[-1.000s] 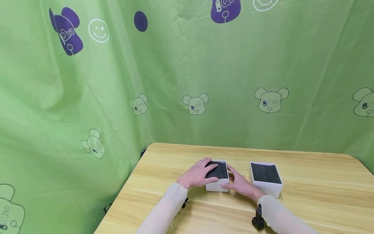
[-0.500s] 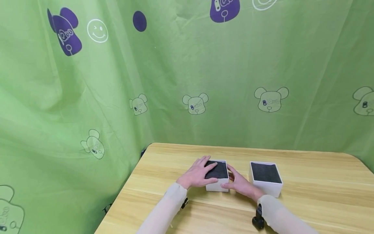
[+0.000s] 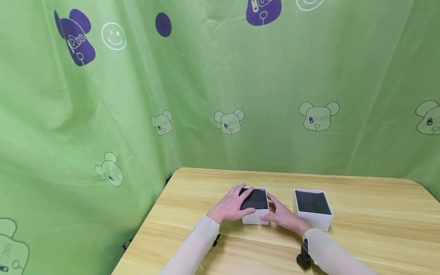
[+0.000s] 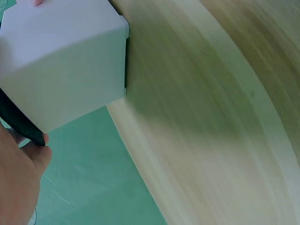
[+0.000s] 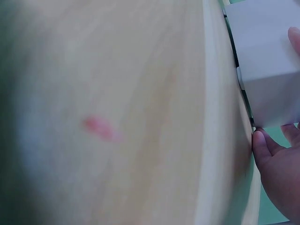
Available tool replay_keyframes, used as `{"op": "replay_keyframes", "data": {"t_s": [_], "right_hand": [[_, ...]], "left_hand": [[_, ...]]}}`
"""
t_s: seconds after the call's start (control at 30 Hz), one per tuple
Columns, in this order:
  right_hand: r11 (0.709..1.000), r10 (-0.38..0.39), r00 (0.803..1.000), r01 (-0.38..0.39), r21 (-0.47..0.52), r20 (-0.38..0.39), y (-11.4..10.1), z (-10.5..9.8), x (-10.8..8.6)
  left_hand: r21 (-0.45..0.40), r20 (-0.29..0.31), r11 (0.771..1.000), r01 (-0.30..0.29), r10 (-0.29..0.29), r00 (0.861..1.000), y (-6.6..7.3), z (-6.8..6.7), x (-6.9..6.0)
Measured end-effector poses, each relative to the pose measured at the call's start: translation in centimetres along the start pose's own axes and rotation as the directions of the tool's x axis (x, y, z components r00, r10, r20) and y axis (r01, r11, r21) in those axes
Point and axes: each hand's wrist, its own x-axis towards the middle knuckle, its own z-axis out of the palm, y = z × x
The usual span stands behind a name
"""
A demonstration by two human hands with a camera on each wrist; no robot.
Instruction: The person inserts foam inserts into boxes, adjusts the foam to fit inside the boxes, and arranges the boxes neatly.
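In the head view a square white box stands on the table, its top filled by a black soft-looking pad. My left hand lies over the box's left side with spread fingers, touching the pad. Against the opposite side, my right hand grips the box, thumb at the front and fingers round the right side. The left wrist view shows the pad's dark edge standing proud of the box wall, close to the fingertips. In the right wrist view, the thumb presses a white wall.
A second white box with a black pad on top stands right of my right forearm. The wooden table ends at a green printed curtain. Black wrist cameras hang under both sleeves, the right one near the tabletop.
My left hand's fingers shift slightly leftward over the pad, baring a little more of it. The right hand and both boxes stay put.
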Motion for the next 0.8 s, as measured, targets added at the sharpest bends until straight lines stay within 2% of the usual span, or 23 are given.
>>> {"op": "replay_keyframes", "data": {"t_s": [0.17, 0.57, 0.8], "right_hand": [[1.0, 0.01, 1.0, -0.01, 0.007, -0.006, 0.2, 0.1, 0.1], [1.0, 0.006, 1.0, -0.006, -0.007, -0.008, 0.1, 0.0, 0.0], [1.0, -0.007, 1.0, 0.007, 0.013, 0.004, -0.3, 0.1, -0.2]], "left_hand": [[0.014, 0.01, 1.0, 0.028, -0.028, 1.0, -0.2, 0.1, -0.1], [0.084, -0.058, 0.996, -0.009, 0.013, 0.998, -0.2, 0.0, 0.3], [0.109, -0.034, 0.994, -0.02, 0.023, 0.999, 0.1, -0.1, 0.8]]}}
